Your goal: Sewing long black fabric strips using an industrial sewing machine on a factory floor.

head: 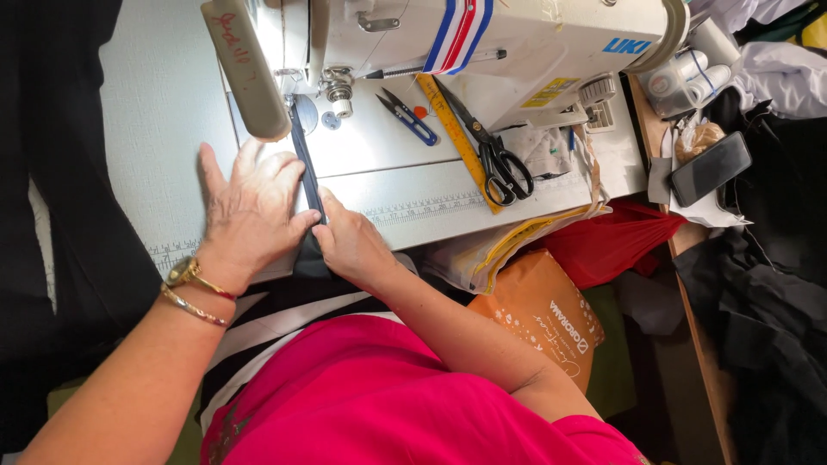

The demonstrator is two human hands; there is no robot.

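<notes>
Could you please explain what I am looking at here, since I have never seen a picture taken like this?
The single picture comes from a camera worn on a person's head, looking straight down at their own hands. The white machine at the top is a sewing machine on a pale table. The left hand, with a watch and bangle on its wrist, lies flat beside a narrow dark fabric strip that runs up under the needle. The right hand pinches the strip's near end. On the machine bed lie black scissors, small blue thread snips and a yellow ruler. A dark phone rests to the right.
</notes>
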